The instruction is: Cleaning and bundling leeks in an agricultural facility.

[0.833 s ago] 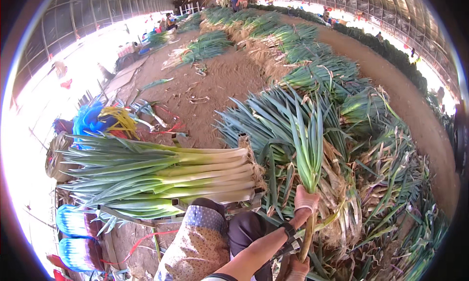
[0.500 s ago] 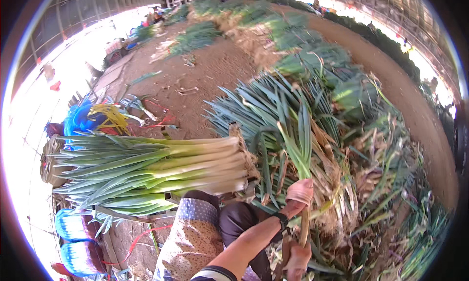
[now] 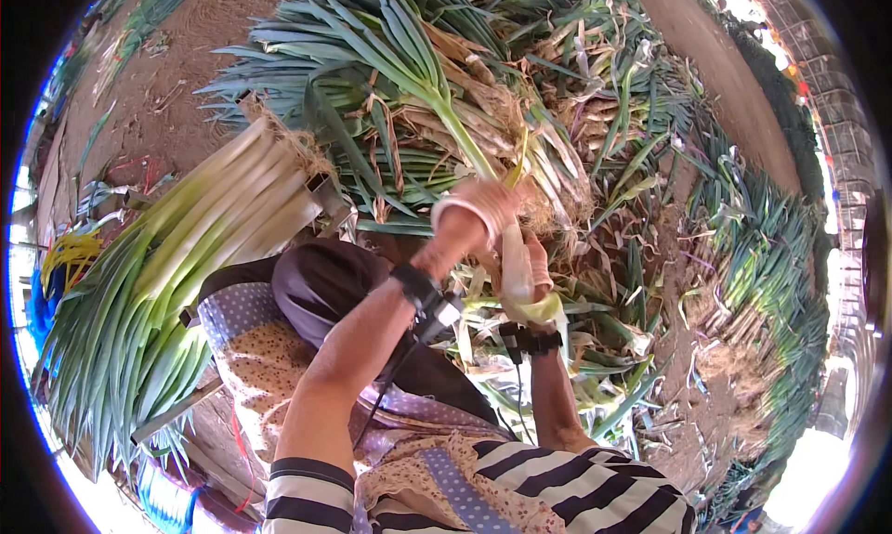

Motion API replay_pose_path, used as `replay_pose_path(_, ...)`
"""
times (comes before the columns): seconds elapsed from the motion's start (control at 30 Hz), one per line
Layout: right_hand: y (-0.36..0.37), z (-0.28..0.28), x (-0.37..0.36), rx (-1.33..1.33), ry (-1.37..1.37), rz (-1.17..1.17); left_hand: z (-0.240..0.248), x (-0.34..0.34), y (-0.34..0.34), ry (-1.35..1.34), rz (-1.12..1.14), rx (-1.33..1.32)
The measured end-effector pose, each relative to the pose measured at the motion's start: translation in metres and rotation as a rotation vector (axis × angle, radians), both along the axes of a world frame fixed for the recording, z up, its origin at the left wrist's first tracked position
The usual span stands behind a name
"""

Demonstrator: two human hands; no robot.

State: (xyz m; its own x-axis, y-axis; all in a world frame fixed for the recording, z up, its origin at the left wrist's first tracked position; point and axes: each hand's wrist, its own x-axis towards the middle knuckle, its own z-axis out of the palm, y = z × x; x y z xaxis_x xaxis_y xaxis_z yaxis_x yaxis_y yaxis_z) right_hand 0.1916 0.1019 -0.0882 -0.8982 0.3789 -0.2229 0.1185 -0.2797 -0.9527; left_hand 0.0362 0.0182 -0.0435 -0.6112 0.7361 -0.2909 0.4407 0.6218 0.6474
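Observation:
My left hand (image 3: 476,209), blurred and with pale wrapping over it, is closed around the stalk of a long green onion (image 3: 460,133). The onion's dark green leaves fan up and to the left. Just below and right of it, my right hand (image 3: 537,267) is closed, its fingers partly hidden behind a pale, loose strip of outer skin (image 3: 516,255), which hangs down over the hand. The onion's root end is hidden by the hands. Beyond them lies a heap of untrimmed green onions (image 3: 325,42) with dry, rooty ends.
At my left, a thick stack of cleaned green onions (image 3: 223,209) rests in a metal frame (image 3: 177,411), white ends toward the heap. Stripped leaves (image 3: 604,385) litter the ground at right, before more onions (image 3: 771,320). Blue (image 3: 167,497) and yellow ties (image 3: 70,255) lie left.
The view has swung down and to the right. My right hand has come up close beneath the left, and a pale strip of skin now hangs loose. The onion leans further left.

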Motion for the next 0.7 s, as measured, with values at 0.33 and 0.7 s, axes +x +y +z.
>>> replay_pose_path(0.33, -0.003, 0.061, 0.078, 0.011, -0.116, -0.12, -0.013, -0.069, -0.053, -1.279, 1.037, 1.547)
replay_pose_path(0.7, 0.044, -0.076, 0.197, 1.0, -1.153, 1.286, 0.046, -0.072, -0.089, -0.551, 1.065, 1.749)
